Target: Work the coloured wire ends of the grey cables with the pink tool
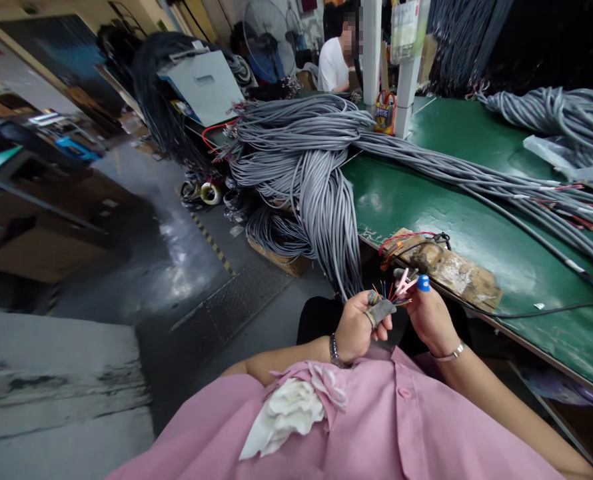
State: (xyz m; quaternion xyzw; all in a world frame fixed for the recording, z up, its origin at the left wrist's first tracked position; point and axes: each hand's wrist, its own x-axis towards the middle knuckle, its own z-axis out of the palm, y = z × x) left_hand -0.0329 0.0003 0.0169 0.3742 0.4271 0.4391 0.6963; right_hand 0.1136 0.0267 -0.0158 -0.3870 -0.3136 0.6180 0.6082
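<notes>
My left hand (355,328), with grey wrapping on its thumb and a finger, is closed around a cable end with several thin coloured wires (387,291) fanning out of it. Close beside it, my right hand (430,321) wears a blue finger cover (423,283) on the thumb. Its fingers are pinched on a small pale pink tool shaped like a clip (405,285), which reaches toward the wires. The grip of the fingers behind the tool is partly hidden. Both hands are held above my lap, in front of the table edge.
A wooden block (456,273) with red and black leads lies at the edge of the green table (396,200). Grey cables (326,193) drape over the table's left end. A person (332,63) sits behind, near a white post (405,87) and a fan (269,40).
</notes>
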